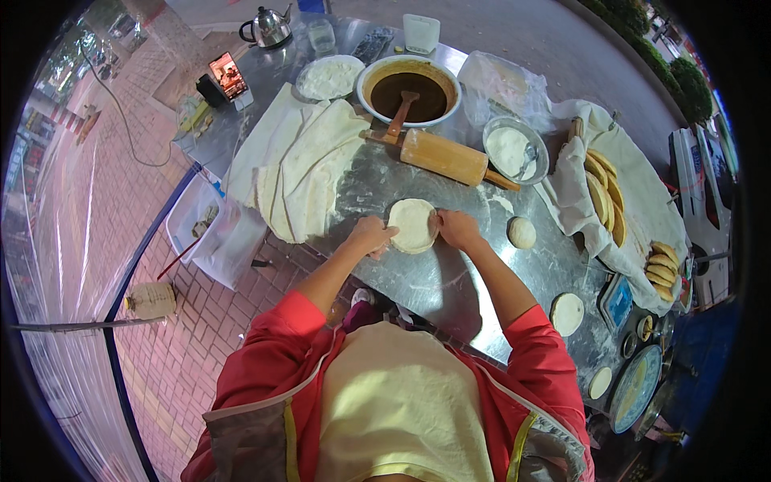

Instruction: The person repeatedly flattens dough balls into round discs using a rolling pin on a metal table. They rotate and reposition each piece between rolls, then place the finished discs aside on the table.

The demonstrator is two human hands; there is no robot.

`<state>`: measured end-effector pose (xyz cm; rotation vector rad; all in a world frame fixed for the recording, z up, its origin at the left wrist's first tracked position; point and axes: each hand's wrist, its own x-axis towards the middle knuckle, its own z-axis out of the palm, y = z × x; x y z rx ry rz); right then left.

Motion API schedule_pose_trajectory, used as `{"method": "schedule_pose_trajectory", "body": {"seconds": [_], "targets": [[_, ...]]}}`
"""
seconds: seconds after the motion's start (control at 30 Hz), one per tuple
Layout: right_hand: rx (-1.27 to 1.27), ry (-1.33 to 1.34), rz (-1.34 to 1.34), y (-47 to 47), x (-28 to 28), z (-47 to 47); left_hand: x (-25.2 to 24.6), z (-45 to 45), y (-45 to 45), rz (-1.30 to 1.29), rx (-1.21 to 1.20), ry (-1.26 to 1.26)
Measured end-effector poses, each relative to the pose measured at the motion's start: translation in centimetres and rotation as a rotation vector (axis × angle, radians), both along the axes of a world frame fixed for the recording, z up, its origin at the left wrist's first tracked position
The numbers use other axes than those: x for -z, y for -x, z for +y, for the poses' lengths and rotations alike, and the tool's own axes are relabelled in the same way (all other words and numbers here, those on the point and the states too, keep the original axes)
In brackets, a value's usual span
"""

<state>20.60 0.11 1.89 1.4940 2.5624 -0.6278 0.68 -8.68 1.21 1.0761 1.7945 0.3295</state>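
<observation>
Between my two hands a flat round of dough (412, 226) is held at its edges, over the metal table. My left hand (370, 236) grips its left edge with the thumb on top. My right hand (456, 228) pinches the right edge. Above the dough lies a wooden rolling pin (444, 158), its left handle near a bowl of dark brown paste (409, 90) with a wooden paddle (402, 114) in it. A ball of dough (521, 232) rests to the right of my right hand. Farther down at the right are two more flat rounds, one larger (567, 314) and one smaller (600, 383).
White cloths (301, 169) lie at the left, near a bowl of flour (329, 77). A metal bowl of white powder (515, 150) with a spoon stands at the right. Beyond it, baked flatbreads (605, 193) lie on cloth. A kettle (271, 27) and a phone (229, 75) stand at the back left.
</observation>
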Motion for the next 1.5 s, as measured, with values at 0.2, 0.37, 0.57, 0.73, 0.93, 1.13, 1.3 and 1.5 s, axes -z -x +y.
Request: {"method": "schedule_pose_trajectory", "body": {"seconds": [0.2,0.37,0.57,0.73,0.93,1.13,1.3,1.5], "targets": [[-0.027,-0.002,0.027,0.3,-0.2,-0.1,0.6,0.0,-0.1,0.012,0.202,-0.131],[0.011,0.003,0.022,0.4,-0.2,0.0,0.5,-0.1,-0.2,-0.067,0.066,-0.009],[-0.066,0.001,0.020,0.4,-0.1,0.2,0.1,-0.2,-0.2,-0.013,0.105,0.004],[-0.001,-0.050,0.124,0.5,0.1,0.1,0.3,-0.3,-0.2,-0.055,0.153,-0.026],[-0.007,0.024,-0.049,0.4,0.4,0.0,0.5,-0.4,-0.2,-0.093,0.018,0.015],[-0.058,0.011,0.021,0.6,0.4,0.2,-0.1,-0.5,-0.4,-0.098,0.076,-0.019],[0.020,0.041,0.068,0.5,0.3,0.3,-0.9,-0.7,-0.5,-0.099,0.024,0.100],[-0.029,0.043,0.028,0.6,0.4,0.1,-0.6,-0.8,-0.3,-0.017,-0.038,-0.006]]}}
